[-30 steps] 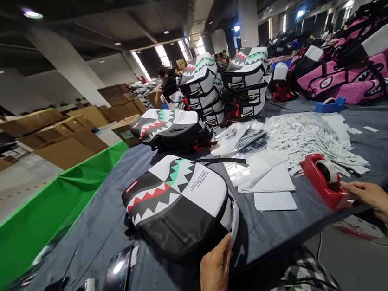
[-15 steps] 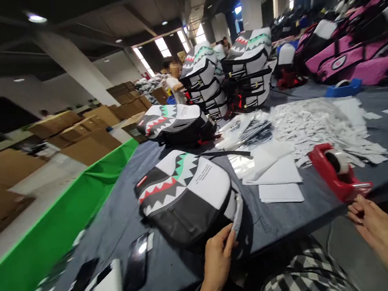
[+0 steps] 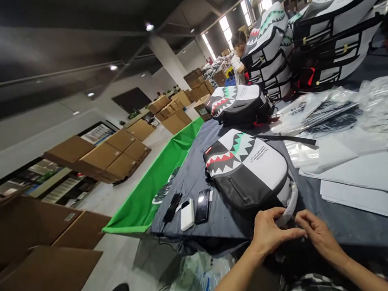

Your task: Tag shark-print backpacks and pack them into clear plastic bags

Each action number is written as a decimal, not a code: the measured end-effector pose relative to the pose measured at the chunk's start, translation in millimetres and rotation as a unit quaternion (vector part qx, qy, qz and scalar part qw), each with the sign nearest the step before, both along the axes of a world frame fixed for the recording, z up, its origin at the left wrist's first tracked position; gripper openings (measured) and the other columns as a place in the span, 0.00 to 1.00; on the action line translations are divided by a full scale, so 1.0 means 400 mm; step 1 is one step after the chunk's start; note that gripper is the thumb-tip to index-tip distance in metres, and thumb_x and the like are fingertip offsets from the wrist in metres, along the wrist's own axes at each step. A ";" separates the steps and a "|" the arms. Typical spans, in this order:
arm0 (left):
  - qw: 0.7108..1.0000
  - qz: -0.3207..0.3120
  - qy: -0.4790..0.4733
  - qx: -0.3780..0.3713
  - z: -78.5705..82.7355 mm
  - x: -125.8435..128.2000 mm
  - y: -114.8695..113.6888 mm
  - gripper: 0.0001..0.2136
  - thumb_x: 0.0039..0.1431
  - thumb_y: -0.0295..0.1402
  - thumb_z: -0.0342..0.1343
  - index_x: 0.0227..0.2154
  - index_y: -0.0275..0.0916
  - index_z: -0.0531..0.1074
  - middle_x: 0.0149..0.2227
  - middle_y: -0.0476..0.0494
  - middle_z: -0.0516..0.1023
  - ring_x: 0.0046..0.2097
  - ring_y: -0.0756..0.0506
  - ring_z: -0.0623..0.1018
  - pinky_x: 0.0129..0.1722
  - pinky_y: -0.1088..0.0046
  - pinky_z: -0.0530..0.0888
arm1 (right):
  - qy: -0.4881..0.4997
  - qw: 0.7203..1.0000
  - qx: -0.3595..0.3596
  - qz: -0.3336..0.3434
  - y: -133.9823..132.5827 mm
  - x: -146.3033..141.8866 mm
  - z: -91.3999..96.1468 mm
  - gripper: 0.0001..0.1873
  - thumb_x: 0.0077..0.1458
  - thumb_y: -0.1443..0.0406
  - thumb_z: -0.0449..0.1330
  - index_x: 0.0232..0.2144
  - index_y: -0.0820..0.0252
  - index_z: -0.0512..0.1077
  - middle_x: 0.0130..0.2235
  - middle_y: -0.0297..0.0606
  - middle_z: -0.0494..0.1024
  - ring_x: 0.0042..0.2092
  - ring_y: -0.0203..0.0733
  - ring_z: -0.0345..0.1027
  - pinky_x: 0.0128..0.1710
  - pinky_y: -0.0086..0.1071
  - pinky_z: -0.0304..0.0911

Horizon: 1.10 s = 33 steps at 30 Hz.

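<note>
A black and white backpack point(image 3: 253, 171) with a red and green shark-tooth print lies on the table in front of me. At its lower right end a pale band point(image 3: 293, 199) curves out. My left hand point(image 3: 270, 232) curls round the lower end of this band, thumb stretched to the right. Its thumb tip meets the fingertips of my right hand point(image 3: 318, 236), which are pinched together just beside the band. Whatever sits in that pinch is too small to make out.
Behind lie another such backpack point(image 3: 238, 105) and tall backpack stacks point(image 3: 268, 57). White sheets point(image 3: 357, 197) and plastic bags point(image 3: 316, 108) cover the right side. Phones point(image 3: 202, 205) and a white power bank point(image 3: 187, 215) lie left, near a green fabric barrier point(image 3: 160, 191). A person point(image 3: 239, 58) stands beyond.
My right hand has come from the red tape dispenser to the backpack's band, meeting my left hand. The view has swung left, and the dispenser is out of sight.
</note>
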<state>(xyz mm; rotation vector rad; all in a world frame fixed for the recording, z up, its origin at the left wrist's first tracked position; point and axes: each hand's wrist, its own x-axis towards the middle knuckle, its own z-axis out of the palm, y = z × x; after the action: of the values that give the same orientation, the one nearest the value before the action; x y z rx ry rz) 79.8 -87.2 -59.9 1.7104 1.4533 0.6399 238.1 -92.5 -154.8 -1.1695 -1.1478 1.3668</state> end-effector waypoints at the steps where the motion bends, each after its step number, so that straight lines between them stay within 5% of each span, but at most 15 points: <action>1: 1.000 0.018 0.000 0.011 -0.004 0.005 -0.002 0.21 0.44 0.50 0.70 0.36 0.39 0.84 0.28 0.50 0.81 0.31 0.48 0.76 0.31 0.76 0.69 | -0.004 1.000 0.003 0.000 0.001 -0.002 -0.006 0.31 0.46 0.31 0.60 0.25 0.50 0.71 0.23 0.31 0.64 0.25 0.40 0.56 0.26 0.35 0.56; 6: 0.996 0.077 -0.030 0.023 -0.039 0.016 -0.002 0.14 0.59 0.44 0.58 0.35 0.39 0.83 0.27 0.48 0.82 0.27 0.48 0.78 0.30 0.76 0.71 | -0.020 1.000 0.012 0.009 0.002 -0.008 -0.014 0.31 0.48 0.33 0.60 0.27 0.53 0.71 0.21 0.29 0.63 0.24 0.39 0.57 0.28 0.34 0.58; 14: 0.997 0.017 -0.002 0.074 -0.046 0.001 0.001 0.12 0.63 0.38 0.56 0.39 0.39 0.82 0.35 0.44 0.80 0.29 0.50 0.77 0.28 0.78 0.73 | -0.008 0.999 0.029 0.033 0.019 -0.005 -0.024 0.27 0.50 0.39 0.63 0.28 0.55 0.72 0.22 0.29 0.67 0.26 0.37 0.60 0.30 0.32 0.59; 20: 0.993 0.010 0.051 0.109 -0.058 0.000 -0.006 0.10 0.64 0.32 0.55 0.40 0.41 0.82 0.34 0.47 0.75 0.30 0.51 0.74 0.28 0.80 0.72 | 0.044 0.998 -0.001 0.043 0.056 -0.026 -0.033 0.26 0.43 0.42 0.68 0.31 0.56 0.72 0.26 0.31 0.74 0.27 0.40 0.66 0.28 0.32 0.64; 24: 0.992 0.000 0.052 0.119 -0.058 0.000 -0.006 0.09 0.65 0.32 0.57 0.40 0.41 0.82 0.35 0.47 0.75 0.30 0.51 0.74 0.30 0.80 0.73 | 0.087 0.993 -0.071 0.044 0.058 -0.038 -0.032 0.30 0.36 0.46 0.74 0.36 0.56 0.71 0.20 0.25 0.70 0.16 0.34 0.58 0.15 0.28 0.53; 27: 0.988 0.003 0.063 0.139 -0.067 -0.001 -0.006 0.08 0.65 0.32 0.58 0.41 0.42 0.82 0.36 0.47 0.74 0.31 0.52 0.74 0.31 0.79 0.73 | 0.134 0.983 -0.113 0.046 0.035 -0.033 -0.023 0.27 0.40 0.46 0.73 0.33 0.57 0.69 0.19 0.23 0.66 0.15 0.26 0.50 0.14 0.22 0.44; 30: 0.982 0.005 0.075 0.176 -0.085 -0.006 -0.009 0.09 0.66 0.33 0.58 0.44 0.42 0.81 0.39 0.46 0.73 0.35 0.50 0.76 0.35 0.78 0.75 | 0.290 0.936 -0.165 0.113 0.007 -0.020 -0.015 0.19 0.52 0.52 0.70 0.34 0.58 0.69 0.20 0.21 0.64 0.15 0.21 0.42 0.13 0.18 0.42; 33: 0.976 0.029 0.061 0.205 -0.102 -0.013 -0.015 0.13 0.65 0.35 0.60 0.52 0.44 0.76 0.43 0.45 0.75 0.39 0.49 0.77 0.41 0.75 0.77 | 0.469 0.839 -0.198 0.190 0.000 -0.009 -0.029 0.11 0.56 0.62 0.68 0.36 0.59 0.69 0.20 0.19 0.63 0.14 0.20 0.37 0.12 0.14 0.43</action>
<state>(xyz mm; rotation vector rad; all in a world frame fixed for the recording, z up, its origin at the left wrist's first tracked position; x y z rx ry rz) 74.7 -93.0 -100.7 2.0575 1.5381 0.9326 234.5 -92.3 -166.3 -0.3647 -0.3724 2.2039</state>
